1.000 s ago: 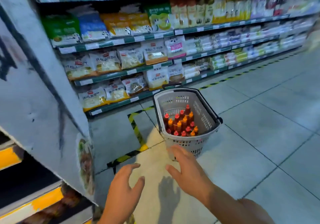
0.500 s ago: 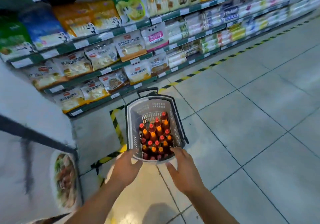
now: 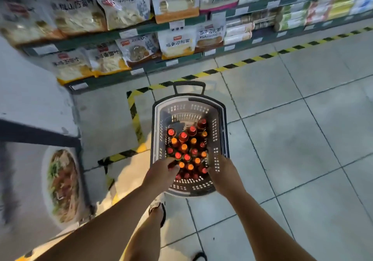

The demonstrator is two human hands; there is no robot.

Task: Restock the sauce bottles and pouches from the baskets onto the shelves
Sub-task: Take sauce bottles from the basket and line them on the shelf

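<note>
**Both hands in the bottle basket, aisle floor**

The tiled floor point(image 3: 292, 139) carries a yellow-and-black hazard stripe point(image 3: 260, 55) along the foot of the shelves point(image 3: 141, 29), which hold bagged noodle packs point(image 3: 174, 0) on green-edged tiers. A white end panel point(image 3: 30, 103) with a printed food picture stands at the left.

A grey perforated basket point(image 3: 221, 131) sits on the floor just short of the stripe, its black handle point(image 3: 189, 87) folded away from the person. Inside, sauce bottles point(image 3: 186, 147) stand upright and tightly packed toward the near end, caps red and orange.

The left hand point(image 3: 161, 177) reaches over the near-left rim, fingers curled down among the nearest bottles; whether it grips one cannot be told. The right hand point(image 3: 223, 175) lies at the near-right wall, fingers reaching down inside the basket; its grip cannot be told either. A shoe point(image 3: 158, 210) shows below the basket.
</note>
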